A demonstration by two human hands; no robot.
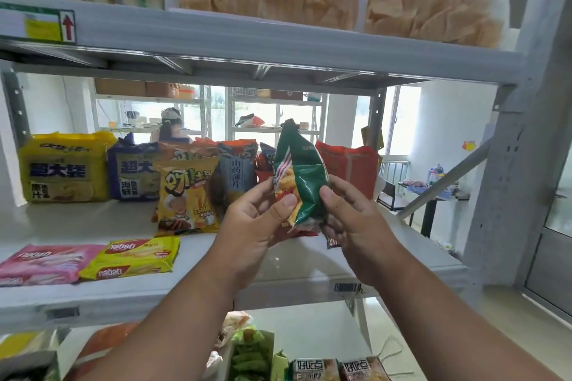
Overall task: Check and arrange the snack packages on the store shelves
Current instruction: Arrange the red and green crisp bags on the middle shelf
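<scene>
Both forearms reach in; my left hand (258, 218) and right hand (351, 219) pinch a green snack bag (305, 176) by its sides, held up just in front of the middle shelf (309, 260). Looks like the checking step. Next it'd need standing upright in the far row, beside the red bag (353, 167).

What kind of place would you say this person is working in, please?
Probably a small shop or a mock store set up in a bright room. Metal shelves hold rows of snack packages, a price label sits on the shelf edge, and both hands hold a green snack bag for checking.
</scene>
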